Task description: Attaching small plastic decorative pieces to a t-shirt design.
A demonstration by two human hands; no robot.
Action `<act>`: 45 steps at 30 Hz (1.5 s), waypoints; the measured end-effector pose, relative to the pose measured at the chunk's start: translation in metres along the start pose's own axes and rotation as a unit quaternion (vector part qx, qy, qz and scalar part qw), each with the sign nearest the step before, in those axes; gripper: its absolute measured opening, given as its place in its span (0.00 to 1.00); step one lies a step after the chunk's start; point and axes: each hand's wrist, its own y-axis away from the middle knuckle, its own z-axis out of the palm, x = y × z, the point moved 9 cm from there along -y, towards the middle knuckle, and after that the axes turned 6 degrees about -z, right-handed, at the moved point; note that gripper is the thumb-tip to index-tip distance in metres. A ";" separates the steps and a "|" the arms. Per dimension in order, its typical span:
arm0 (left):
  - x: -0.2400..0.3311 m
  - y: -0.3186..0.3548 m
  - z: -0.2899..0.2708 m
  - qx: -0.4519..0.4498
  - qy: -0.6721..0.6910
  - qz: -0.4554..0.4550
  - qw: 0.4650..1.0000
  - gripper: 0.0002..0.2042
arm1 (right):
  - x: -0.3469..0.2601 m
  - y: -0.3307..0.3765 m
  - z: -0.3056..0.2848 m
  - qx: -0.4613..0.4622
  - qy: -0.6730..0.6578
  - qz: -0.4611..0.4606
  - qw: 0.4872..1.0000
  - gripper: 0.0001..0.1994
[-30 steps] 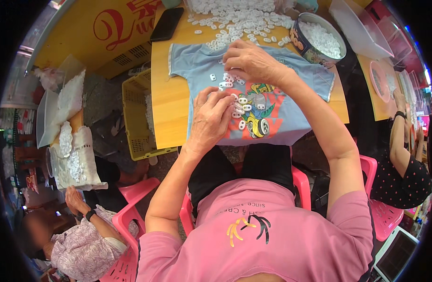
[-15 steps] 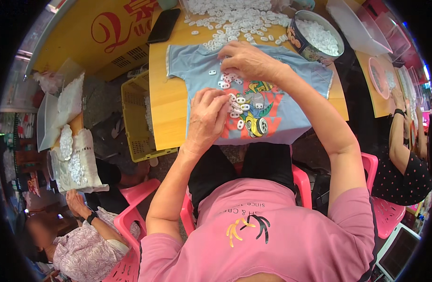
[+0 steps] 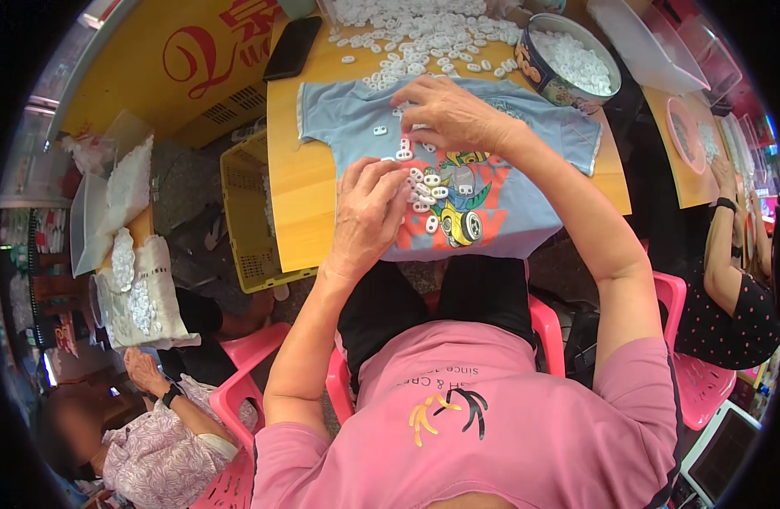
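Left hand [image 3: 369,216]: palm down, fingers curled and drawn together, tips resting on a cluster of small white oval pieces [image 3: 425,188]; whether a piece is pinched between the fingers cannot be told.

Right hand [image 3: 453,114]: palm down, fingers bent and close together, tips pressing on the pieces at the upper end of the cluster; grip on any single piece cannot be told.

Small white oval pieces: a loose run lying between the two hands, its long axis going from the right hand's fingertips down and toward the left hand's fingertips. One piece [image 3: 379,131] lies apart, just left of the right hand.

Light blue child's shirt [image 3: 356,119]: spread flat under both hands, neck toward the far side of the table, hem toward the person and hanging slightly over the near edge, sleeves out to either side. A coloured cartoon print [image 3: 462,204] sits on its chest, just right of the left hand.

Yellow table [image 3: 301,204]: bears the shirt.

Heap of white pieces [image 3: 415,34]: on the table beyond the shirt's neck, near the right hand.

Round tin [image 3: 568,64]: at the far right of the table, filled with white pieces.

Black phone [image 3: 292,47]: at the far left corner of the table.

Yellow crate [image 3: 246,216]: on the floor, left of the table.
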 end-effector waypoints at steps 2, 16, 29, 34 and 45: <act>0.005 -0.001 -0.003 -0.006 0.014 -0.012 1.000 0.14 | -0.002 0.001 0.000 0.008 0.004 0.009 1.000 0.06; 0.013 -0.011 0.008 -0.028 -0.019 0.067 0.997 0.12 | 0.006 0.011 -0.002 0.068 0.035 0.044 0.996 0.08; 0.024 0.006 -0.007 0.010 -0.050 0.080 0.995 0.13 | -0.005 0.001 -0.011 0.079 0.099 0.028 0.992 0.10; 0.021 0.015 -0.009 -0.009 -0.023 0.034 0.999 0.13 | -0.010 0.017 -0.019 0.073 0.017 0.060 0.995 0.07; 0.031 -0.009 0.009 -0.080 -0.043 0.157 0.983 0.06 | -0.006 0.019 -0.001 0.010 0.000 0.077 0.997 0.05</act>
